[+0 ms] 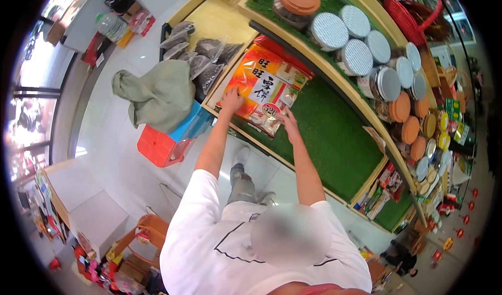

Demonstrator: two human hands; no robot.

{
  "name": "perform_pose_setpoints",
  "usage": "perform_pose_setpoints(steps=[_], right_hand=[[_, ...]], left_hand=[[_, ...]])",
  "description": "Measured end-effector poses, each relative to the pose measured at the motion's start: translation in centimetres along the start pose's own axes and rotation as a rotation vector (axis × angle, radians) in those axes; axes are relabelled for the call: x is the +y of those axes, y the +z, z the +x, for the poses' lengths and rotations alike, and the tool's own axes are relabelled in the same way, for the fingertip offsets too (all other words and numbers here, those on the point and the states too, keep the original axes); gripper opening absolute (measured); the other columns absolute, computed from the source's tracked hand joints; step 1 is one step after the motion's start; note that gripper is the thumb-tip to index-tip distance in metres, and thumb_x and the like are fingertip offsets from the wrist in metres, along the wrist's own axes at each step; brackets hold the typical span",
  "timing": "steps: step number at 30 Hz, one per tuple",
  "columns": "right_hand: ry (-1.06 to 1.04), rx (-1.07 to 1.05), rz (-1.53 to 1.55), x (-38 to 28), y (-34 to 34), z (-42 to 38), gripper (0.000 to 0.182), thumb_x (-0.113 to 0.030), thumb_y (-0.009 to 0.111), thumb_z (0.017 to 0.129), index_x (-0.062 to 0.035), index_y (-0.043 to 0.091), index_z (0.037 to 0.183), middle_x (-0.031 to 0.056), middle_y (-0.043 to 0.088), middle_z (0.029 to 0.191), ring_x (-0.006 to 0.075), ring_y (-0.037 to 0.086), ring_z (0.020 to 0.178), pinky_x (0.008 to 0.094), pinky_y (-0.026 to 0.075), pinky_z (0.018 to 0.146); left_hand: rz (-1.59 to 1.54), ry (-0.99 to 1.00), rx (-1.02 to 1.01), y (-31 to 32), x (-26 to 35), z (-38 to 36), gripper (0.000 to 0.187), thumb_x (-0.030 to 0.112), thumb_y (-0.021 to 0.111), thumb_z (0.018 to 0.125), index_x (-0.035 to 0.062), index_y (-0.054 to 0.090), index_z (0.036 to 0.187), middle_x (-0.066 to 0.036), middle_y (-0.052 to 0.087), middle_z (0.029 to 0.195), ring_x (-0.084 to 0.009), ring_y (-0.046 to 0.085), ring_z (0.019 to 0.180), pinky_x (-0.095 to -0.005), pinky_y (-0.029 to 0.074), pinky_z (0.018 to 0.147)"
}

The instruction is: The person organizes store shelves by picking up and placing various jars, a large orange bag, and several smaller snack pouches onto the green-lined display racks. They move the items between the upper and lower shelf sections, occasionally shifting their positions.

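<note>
A large orange-red bag of rice crackers [264, 88], printed with black characters and "520", lies face up at the left end of the green-lined display shelf. My left hand [231, 100] is at the bag's left edge, with its fingers closed over the front of it. At the lower right edge of the same bag is my right hand [289, 123], its fingertips gripping the wrapper. Parts of the fingers on both hands are hard to make out.
Clear bags of dark goods [209, 59] sit left of the cracker bag. Beside the shelf, a grey-green cloth [157, 93] covers part of a blue box over a red stool [159, 146]. Lidded jars [357, 57] line the upper tier, behind a raised black-edged divider.
</note>
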State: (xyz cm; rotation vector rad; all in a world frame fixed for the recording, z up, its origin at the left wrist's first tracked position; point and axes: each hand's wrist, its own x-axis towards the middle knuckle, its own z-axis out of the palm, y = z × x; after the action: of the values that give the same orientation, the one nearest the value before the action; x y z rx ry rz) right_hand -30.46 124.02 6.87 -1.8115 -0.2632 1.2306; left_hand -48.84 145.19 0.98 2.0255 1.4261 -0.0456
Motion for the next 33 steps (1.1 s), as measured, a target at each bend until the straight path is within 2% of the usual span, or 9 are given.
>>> perform_pose_setpoints(steps=[3, 9, 14, 18, 21, 23, 25, 29, 33], right_hand=[[-0.192, -0.108, -0.177, 4.7, 0.4, -2.4, 0.05, -0.019, 0.063, 0.091, -0.0169, 0.052, 0.139, 0.0091, 0.07, 0.104, 0.0176, 0.066, 0.096, 0.0274, 0.05, 0.082], [-0.028, -0.082, -0.257, 16.4, -5.6, -20.1, 0.045, -0.023, 0.066, 0.09, -0.0121, 0.056, 0.132, 0.0113, 0.068, 0.103, 0.0161, 0.064, 0.091, 0.0302, 0.051, 0.082], [0.329, 0.711, 0.512, 38.6, -13.9, -38.3, 0.051, -0.037, 0.056, 0.093, -0.0147, 0.045, 0.137, 0.0079, 0.064, 0.108, 0.0191, 0.061, 0.088, 0.0368, 0.051, 0.074], [0.501, 1.38, 1.274, 51.9, -13.0, -51.7, 0.045, -0.035, 0.054, 0.09, -0.0095, 0.046, 0.127, 0.0145, 0.061, 0.109, 0.029, 0.061, 0.09, 0.0433, 0.051, 0.073], [0.642, 1.236, 1.095, 57.1, -8.4, -57.9, 0.041, -0.031, 0.054, 0.089, -0.0072, 0.049, 0.123, 0.0149, 0.063, 0.1, 0.0281, 0.063, 0.081, 0.0427, 0.052, 0.067], [0.719, 1.156, 0.977, 57.6, -5.7, -59.8, 0.039, -0.03, 0.054, 0.089, -0.0059, 0.053, 0.12, 0.0144, 0.066, 0.093, 0.0264, 0.063, 0.073, 0.0409, 0.052, 0.063], [0.674, 1.084, 0.921, 57.8, -3.3, -60.7, 0.038, -0.031, 0.053, 0.09, -0.0053, 0.055, 0.118, 0.0149, 0.067, 0.093, 0.0258, 0.064, 0.071, 0.04, 0.052, 0.062], [0.434, 1.146, 1.198, 57.3, 2.3, -61.4, 0.044, -0.035, 0.055, 0.09, -0.0044, 0.055, 0.122, 0.0159, 0.068, 0.099, 0.026, 0.067, 0.074, 0.0394, 0.054, 0.061], [0.426, 1.261, 1.442, 59.9, 11.2, -62.1, 0.043, -0.03, 0.057, 0.088, -0.0036, 0.054, 0.121, 0.0172, 0.068, 0.096, 0.0269, 0.067, 0.074, 0.04, 0.054, 0.06]], left_hand=[[-0.015, 0.158, 0.153, 3.4, -1.7, -4.2, 0.069, 0.031, 0.061, 0.082, 0.0146, 0.039, 0.145, -0.013, 0.042, 0.147, -0.0419, 0.04, 0.131, -0.0537, 0.033, 0.109], [-0.047, 0.28, 0.099, 9.6, -4.7, -20.9, 0.074, 0.02, 0.064, 0.079, 0.0088, 0.034, 0.146, -0.019, 0.037, 0.148, -0.0435, 0.04, 0.128, -0.0549, 0.036, 0.104], [0.286, 0.241, -0.363, 13.0, -4.8, -32.4, 0.07, 0.034, 0.06, 0.087, 0.0118, 0.033, 0.148, -0.014, 0.037, 0.15, -0.0419, 0.035, 0.134, -0.0526, 0.033, 0.11], [0.479, 0.43, -0.734, 17.7, -6.4, -31.9, 0.055, 0.041, 0.059, 0.085, 0.008, 0.057, 0.13, -0.019, 0.058, 0.13, -0.0397, 0.051, 0.123, -0.0474, 0.041, 0.105], [0.374, 0.572, -0.797, 20.4, -5.7, -28.7, 0.042, 0.036, 0.053, 0.09, 0.0049, 0.065, 0.115, -0.025, 0.062, 0.12, -0.0403, 0.057, 0.116, -0.0446, 0.044, 0.1], [0.51, 0.971, -0.659, 20.4, -2.1, -29.6, 0.036, 0.033, 0.053, 0.089, 0.0037, 0.07, 0.1, -0.025, 0.067, 0.106, -0.0436, 0.062, 0.102, -0.0463, 0.049, 0.09], [0.069, 0.726, -0.698, 21.6, 0.7, -31.3, 0.029, 0.029, 0.055, 0.086, 0.0041, 0.07, 0.086, -0.022, 0.068, 0.098, -0.0419, 0.064, 0.089, -0.0489, 0.051, 0.079], [0.443, 0.24, -0.795, 23.1, 7.2, -38.5, 0.032, 0.037, 0.057, 0.085, 0.0064, 0.065, 0.08, -0.009, 0.056, 0.074, -0.026, 0.053, 0.066, -0.0397, 0.041, 0.06], [0.801, 0.409, -0.957, 29.1, 15.4, -48.3, 0.036, 0.04, 0.057, 0.088, 0.0044, 0.065, 0.085, -0.006, 0.058, 0.076, -0.0216, 0.054, 0.071, -0.0383, 0.04, 0.062]])
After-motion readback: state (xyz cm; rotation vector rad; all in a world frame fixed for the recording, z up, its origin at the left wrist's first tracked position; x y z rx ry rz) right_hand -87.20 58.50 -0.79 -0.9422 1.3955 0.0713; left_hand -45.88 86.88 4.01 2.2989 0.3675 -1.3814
